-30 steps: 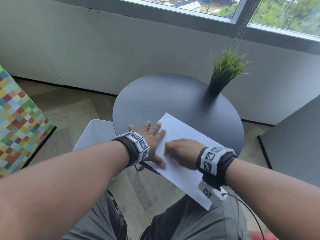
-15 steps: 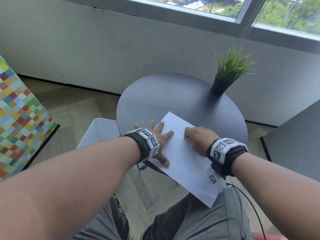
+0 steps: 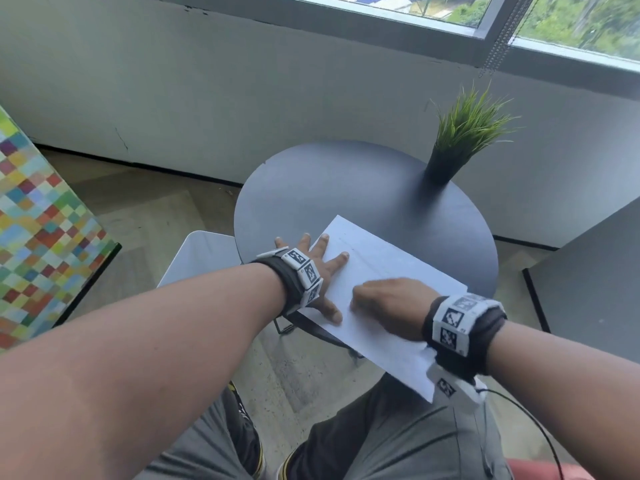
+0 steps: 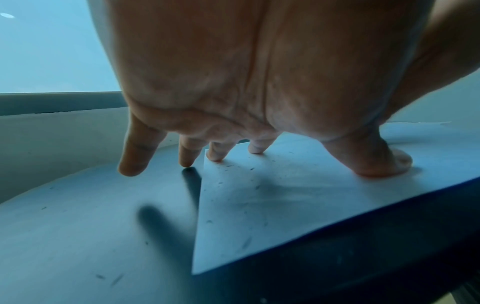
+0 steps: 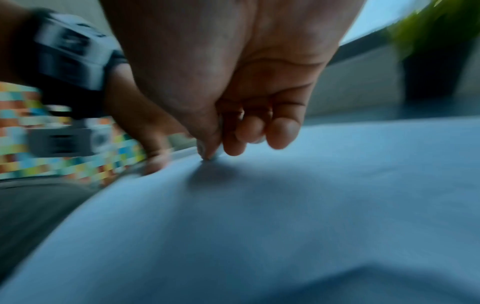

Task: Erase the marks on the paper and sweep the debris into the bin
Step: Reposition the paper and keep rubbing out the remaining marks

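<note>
A white sheet of paper (image 3: 391, 268) lies slantwise on the round dark table (image 3: 346, 181), its near corner hanging over the edge. My left hand (image 3: 318, 268) lies flat with spread fingers on the paper's left edge and presses it down (image 4: 369, 156). My right hand (image 3: 388, 303) is curled on the middle of the sheet. Its thumb and fingers (image 5: 233, 139) pinch a small pale eraser (image 5: 211, 153), mostly hidden, whose tip touches the paper (image 5: 285, 205). Dark eraser crumbs (image 4: 228, 166) are scattered over the paper and the table near my left fingers.
A potted grass plant (image 3: 464, 133) stands at the table's far right. A white bin-like container (image 3: 201, 258) sits on the floor just left of the table. A chequered, many-coloured panel (image 3: 41, 230) is at far left, a grey block (image 3: 588, 271) at right.
My right hand went away along the sheet and has come back toward me, rubbing; its wrist view is blurred by motion. The left hand has kept its place on the paper.
</note>
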### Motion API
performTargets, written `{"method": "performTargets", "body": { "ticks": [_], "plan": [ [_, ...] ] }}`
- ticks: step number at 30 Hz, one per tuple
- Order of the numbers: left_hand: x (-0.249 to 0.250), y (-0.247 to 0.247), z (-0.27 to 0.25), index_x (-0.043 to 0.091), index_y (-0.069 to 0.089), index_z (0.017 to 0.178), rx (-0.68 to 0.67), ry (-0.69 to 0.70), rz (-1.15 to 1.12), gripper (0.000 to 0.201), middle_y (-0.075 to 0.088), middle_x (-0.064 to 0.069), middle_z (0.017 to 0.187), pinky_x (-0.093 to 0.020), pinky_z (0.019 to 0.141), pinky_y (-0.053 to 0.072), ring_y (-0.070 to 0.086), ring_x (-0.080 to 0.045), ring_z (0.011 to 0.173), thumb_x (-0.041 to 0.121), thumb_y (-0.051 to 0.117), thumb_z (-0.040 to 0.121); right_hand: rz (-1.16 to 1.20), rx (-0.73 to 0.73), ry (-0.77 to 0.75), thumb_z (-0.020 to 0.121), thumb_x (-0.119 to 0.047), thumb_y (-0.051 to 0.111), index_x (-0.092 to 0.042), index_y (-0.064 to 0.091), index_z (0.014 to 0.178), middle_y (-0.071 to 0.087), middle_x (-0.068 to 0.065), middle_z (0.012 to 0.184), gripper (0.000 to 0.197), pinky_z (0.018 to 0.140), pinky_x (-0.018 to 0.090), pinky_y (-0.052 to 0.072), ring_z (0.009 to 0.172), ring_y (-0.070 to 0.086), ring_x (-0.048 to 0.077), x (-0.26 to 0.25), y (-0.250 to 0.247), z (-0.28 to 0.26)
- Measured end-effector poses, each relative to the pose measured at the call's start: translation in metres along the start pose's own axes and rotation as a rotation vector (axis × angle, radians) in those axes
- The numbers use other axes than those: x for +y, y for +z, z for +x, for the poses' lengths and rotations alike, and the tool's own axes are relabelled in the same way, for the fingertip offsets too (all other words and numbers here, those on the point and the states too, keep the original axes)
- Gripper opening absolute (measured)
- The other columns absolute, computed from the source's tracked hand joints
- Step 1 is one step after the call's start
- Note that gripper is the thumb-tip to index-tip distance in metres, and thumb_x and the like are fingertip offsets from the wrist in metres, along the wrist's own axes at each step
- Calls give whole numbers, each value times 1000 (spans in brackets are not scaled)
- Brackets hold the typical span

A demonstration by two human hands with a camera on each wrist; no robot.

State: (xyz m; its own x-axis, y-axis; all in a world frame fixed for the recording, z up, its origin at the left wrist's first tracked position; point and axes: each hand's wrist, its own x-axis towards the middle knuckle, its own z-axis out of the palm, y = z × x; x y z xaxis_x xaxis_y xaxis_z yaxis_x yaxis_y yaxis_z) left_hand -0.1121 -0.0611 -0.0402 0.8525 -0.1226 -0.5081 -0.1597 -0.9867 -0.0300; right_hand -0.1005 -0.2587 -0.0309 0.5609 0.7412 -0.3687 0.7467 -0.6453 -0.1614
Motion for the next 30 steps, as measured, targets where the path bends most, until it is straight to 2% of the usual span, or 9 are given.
{"method": "performTargets", "body": {
  "ticks": [3,8,12,14,16,18,20,25,30],
  "plan": [
    [1,-3,1,42,-10,151,-8,-20,-18,125,-16,-6,162,-76,105,8,-8,-38,147,89,59,57,8,132,223,92,-29,44,-32,51,106,61,-8,111,16,83,36,48,104,58,22,36,-6,-1],
    [-4,-7,5,43,-10,151,-10,-15,-10,127,-16,-5,162,-76,103,8,-7,-40,147,87,61,56,-13,-8,-68,95,-25,44,-33,51,111,58,-9,109,19,81,35,47,100,57,19,-9,9,-10],
    [-5,-12,3,43,-6,152,-21,-33,7,126,-11,-5,162,-76,105,7,-5,-41,146,85,64,56,49,85,213,93,-28,45,-36,54,112,61,-13,116,23,79,30,43,108,56,18,27,-8,-7],
    [-5,-19,2,38,11,152,10,-35,44,119,6,-8,160,-72,105,16,9,-38,144,82,67,56,63,145,344,95,-34,42,-33,57,110,63,-8,114,21,75,29,42,105,58,22,38,-9,-2],
    [-5,-24,2,33,38,140,118,-2,86,95,32,-7,144,-56,99,34,30,-31,132,76,68,61,91,153,405,95,-35,42,-32,55,107,64,0,112,18,78,32,48,99,58,26,40,-5,8],
    [-5,-21,3,30,50,131,198,43,40,71,42,-3,130,-45,91,41,42,-27,122,63,68,71,133,147,430,95,-35,44,-29,52,106,64,5,109,15,80,36,49,95,58,30,40,-3,14],
    [-5,-10,1,30,48,133,214,44,-40,67,42,-2,131,-44,90,46,44,-26,124,62,63,75,160,136,446,95,-36,44,-28,50,105,63,7,107,14,80,37,49,93,58,31,42,-4,17],
    [5,10,-3,26,17,151,182,-26,-84,118,16,-4,157,-58,107,29,17,-26,143,92,46,58,97,114,414,95,-37,42,-27,49,104,63,8,107,14,77,37,49,92,57,31,34,-10,20],
    [9,12,-2,22,5,154,159,-41,-59,130,-2,-6,162,-65,108,20,2,-29,148,94,47,54,-33,-16,7,97,-31,41,-30,44,105,60,-3,100,9,73,40,49,91,58,27,-8,5,7]
  ]
}}
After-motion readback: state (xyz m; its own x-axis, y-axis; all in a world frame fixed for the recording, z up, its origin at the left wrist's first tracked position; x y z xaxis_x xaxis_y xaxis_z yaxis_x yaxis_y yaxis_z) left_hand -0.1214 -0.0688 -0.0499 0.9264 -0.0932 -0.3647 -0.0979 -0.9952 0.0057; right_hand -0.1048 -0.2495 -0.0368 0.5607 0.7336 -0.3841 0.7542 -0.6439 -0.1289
